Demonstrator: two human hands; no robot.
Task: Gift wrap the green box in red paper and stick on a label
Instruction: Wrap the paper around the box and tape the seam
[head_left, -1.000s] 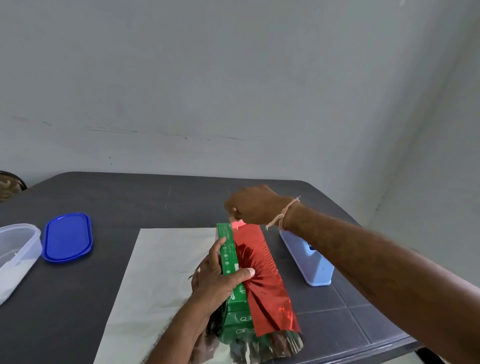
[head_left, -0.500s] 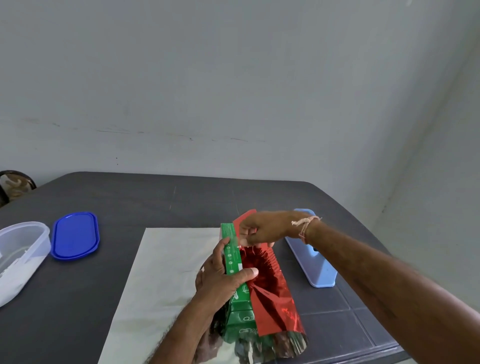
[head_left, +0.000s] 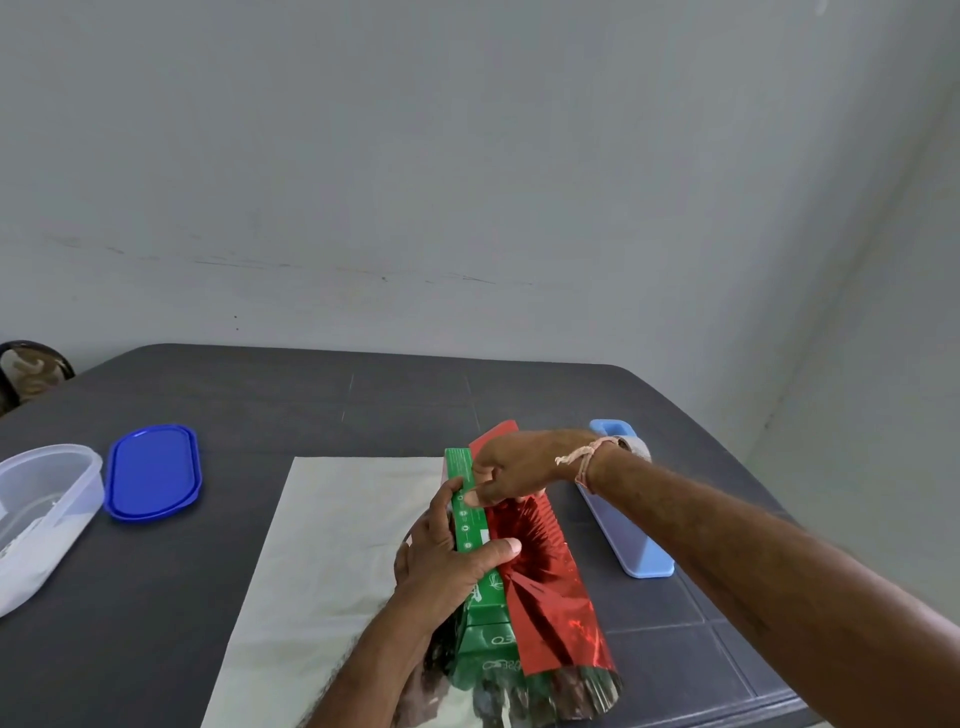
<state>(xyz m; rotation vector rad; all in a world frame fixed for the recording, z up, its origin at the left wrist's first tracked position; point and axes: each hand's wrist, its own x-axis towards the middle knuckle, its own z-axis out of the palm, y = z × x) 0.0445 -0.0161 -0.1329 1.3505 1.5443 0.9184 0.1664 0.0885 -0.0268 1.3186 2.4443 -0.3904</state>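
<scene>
the box (head_left: 469, 512) lies lengthwise on a pale sheet (head_left: 332, 545) on the table (head_left: 311, 405), its near end towards the person. the left hand (head_left: 441, 566) grips it. the thumb is curled over the top and presses the edge of the red paper (head_left: 550, 587), and the other fingers are closed against the box's left side. the paper rises on the thumb's side and covers the right of the box. just beyond the left fingertips, the right hand (head_left: 514, 467) has curled fingers, its thumb tip pressed where paper meets box. whether it pinches anything cannot be told. a blue holder (head_left: 631, 535) stands beside the right wrist. a blue lid (head_left: 153, 473) and a clear tub (head_left: 41, 514) sit well left of the left fingers.
</scene>
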